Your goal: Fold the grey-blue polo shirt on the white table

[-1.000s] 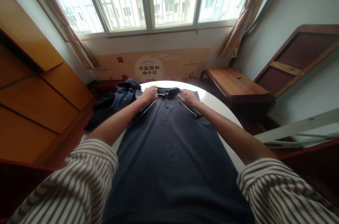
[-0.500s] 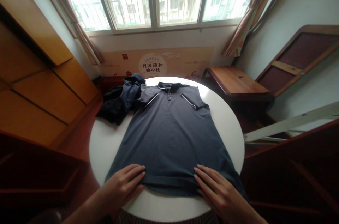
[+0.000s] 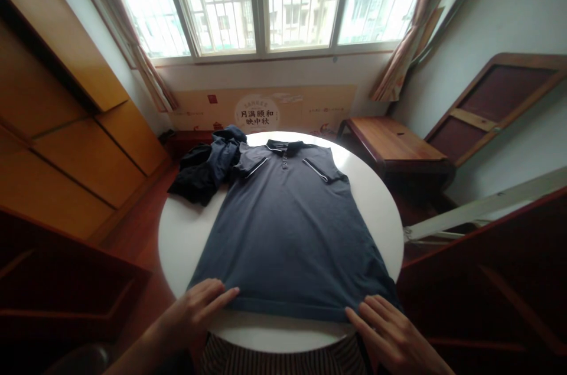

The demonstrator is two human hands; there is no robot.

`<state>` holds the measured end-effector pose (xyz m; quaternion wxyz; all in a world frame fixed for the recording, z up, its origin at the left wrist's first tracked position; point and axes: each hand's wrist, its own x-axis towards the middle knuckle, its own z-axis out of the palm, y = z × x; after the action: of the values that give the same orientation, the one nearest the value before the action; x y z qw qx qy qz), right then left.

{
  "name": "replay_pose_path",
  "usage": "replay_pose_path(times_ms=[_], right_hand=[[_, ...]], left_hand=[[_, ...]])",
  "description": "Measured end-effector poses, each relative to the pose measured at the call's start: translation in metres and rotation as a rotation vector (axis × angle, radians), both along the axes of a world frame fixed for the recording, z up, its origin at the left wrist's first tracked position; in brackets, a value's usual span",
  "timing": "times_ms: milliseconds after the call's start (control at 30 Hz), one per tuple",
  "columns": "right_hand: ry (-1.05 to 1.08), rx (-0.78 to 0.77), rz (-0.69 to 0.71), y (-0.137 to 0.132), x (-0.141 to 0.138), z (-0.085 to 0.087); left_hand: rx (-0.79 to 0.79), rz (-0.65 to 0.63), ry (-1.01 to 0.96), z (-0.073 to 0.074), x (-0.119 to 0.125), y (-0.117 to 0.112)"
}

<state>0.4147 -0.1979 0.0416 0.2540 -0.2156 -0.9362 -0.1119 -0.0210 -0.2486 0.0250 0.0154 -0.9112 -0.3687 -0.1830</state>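
Currently spread face-up across the round white desk [image 3: 186,233]: dark polo shirt [image 3: 287,227], collar far, hem at the near edge. Pressed flat on the hem's left corner, open and gripping nothing: left hand [image 3: 195,313]; likewise splayed on the right corner: right hand [image 3: 392,333]. Risk, probably: pulling unevenly, bunching the fabric, or snagging a sleeve on the clothes pile [image 3: 206,165] touching it.

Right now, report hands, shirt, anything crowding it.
Left hand open, on hem of dark navy polo shirt. Right hand open at hem's right corner. Shirt flat on round white table. Crumpled dark clothes beside far sleeve.
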Motion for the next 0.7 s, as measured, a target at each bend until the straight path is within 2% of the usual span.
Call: replay_pose_path(times_ms=[67, 133, 233, 333, 467, 567, 633, 700], right_hand=[[-0.001, 0.004, -0.007, 0.000, 0.005, -0.003], [-0.002, -0.006, -0.042, 0.001, 0.012, -0.006], [0.009, 0.016, -0.185, 0.002, 0.025, -0.015], [0.007, 0.070, -0.300, 0.000, 0.042, -0.026], [0.075, 0.117, -0.328, -0.005, 0.064, -0.035], [0.151, 0.080, -0.367, -0.006, 0.074, -0.038], [0.142, 0.014, -0.415, -0.004, 0.074, -0.041], [0.095, -0.049, -0.457, -0.001, 0.073, -0.045]], left_hand=[[0.005, 0.042, -0.018, -0.002, -0.003, -0.002], [0.026, 0.146, -0.036, -0.001, -0.010, -0.004], [0.074, 0.285, -0.068, 0.004, -0.023, -0.008], [0.112, 0.301, -0.124, 0.009, -0.036, -0.016], [0.101, 0.345, -0.135, 0.006, -0.051, -0.030], [0.108, 0.409, -0.157, 0.002, -0.054, -0.033], [0.061, 0.501, -0.188, 0.002, -0.051, -0.030], [-0.067, 0.621, -0.220, 0.004, -0.046, -0.026]])
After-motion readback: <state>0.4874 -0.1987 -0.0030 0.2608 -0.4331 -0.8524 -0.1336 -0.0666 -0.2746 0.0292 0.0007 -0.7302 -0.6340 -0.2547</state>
